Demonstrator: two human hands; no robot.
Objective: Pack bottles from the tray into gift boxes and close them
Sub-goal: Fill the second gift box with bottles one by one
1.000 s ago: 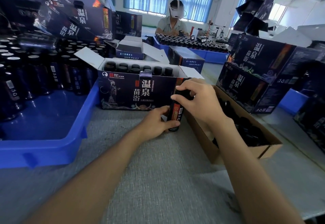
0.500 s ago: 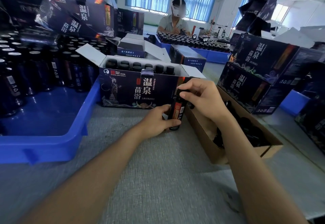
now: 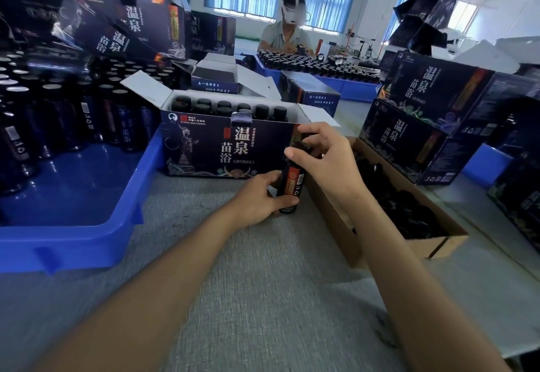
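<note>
one bottle (image 3: pixel 290 186) upright at the bench (image 3: pixel 263 298) middle, just before the open gift box (image 3: pixel 204 152) | left hand (image 3: pixel 258 200) grips its base | right hand (image 3: pixel 324 158) pinches its top, index since lifted; boxing likely next

Table (image 3: pixel 263 298): carries everything near.
Tray (image 3: pixel 87 243): on the table, far left; tray bottles (image 3: pixel 122 120) stand in its rear part.
Open gift box (image 3: pixel 204 152): just right of the tray, with a row of packed bottles (image 3: pixel 242 108) inside.
Single bottle (image 3: pixel 290 187): before the box's right corner; left hand (image 3: pixel 257 199) low on it, right hand (image 3: pixel 324 155) at its top.
Carton (image 3: pixel 423 247): right of the single bottle.
Stacked gift boxes (image 3: pixel 423 126): behind the carton, one on another.
Second person (image 3: pixel 285 35): far behind.
</note>
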